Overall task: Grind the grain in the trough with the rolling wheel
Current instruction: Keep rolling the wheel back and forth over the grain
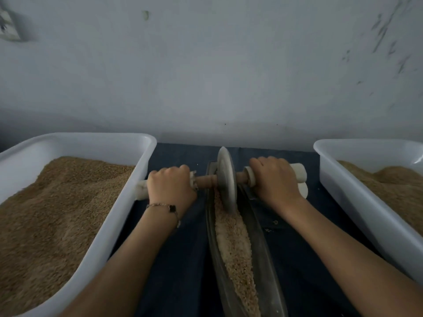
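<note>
Grey metal disc wheel w/ wooden axle is gripped by left hand at 9 o'clock & right hand at 3, both fists closed round the handles, over pale crushed grain in long narrow metal trough.

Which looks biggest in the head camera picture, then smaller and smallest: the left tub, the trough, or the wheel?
1. Left tub, which is cut off by the picture's edge.
2. Trough, long and narrow, also cut off at the bottom.
3. Wheel, clearly smallest.
The tub and trough reach closer to the camera, which swells them.
</note>
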